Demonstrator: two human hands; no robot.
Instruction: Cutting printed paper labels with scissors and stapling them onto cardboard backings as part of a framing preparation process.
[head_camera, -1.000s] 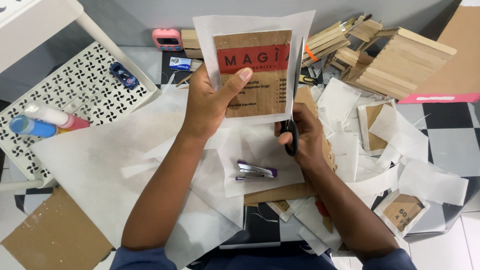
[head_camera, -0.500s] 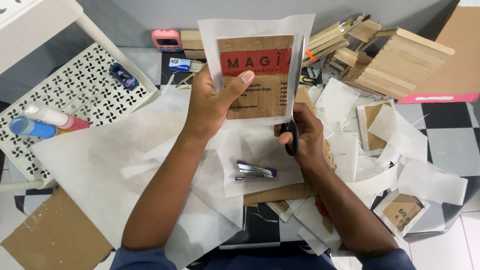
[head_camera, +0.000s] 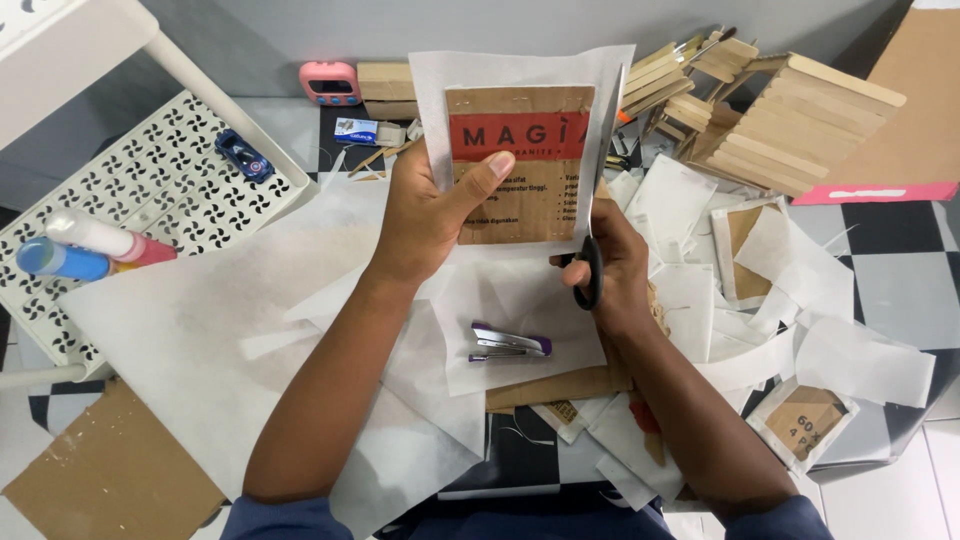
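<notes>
Overhead, left hand (head_camera: 430, 215) gripping thin white paper (head_camera: 520, 75) over brown cardboard (head_camera: 520, 165) — right hand (head_camera: 610, 265) clenched on black-handled scissors (head_camera: 598, 190).

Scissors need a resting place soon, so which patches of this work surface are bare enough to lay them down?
The big white sheet left of the left hand lies bare, as does the brown cardboard at bottom left. Right of the right hand and scissors, paper scraps and wooden sticks crowd everything.

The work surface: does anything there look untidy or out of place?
Yes. Cut white paper scraps lie scattered in overlapping heaps right of the right hand, some folded around cardboard. A small stapler rests on loose paper, and a toy car sits on the perforated tray.
</notes>
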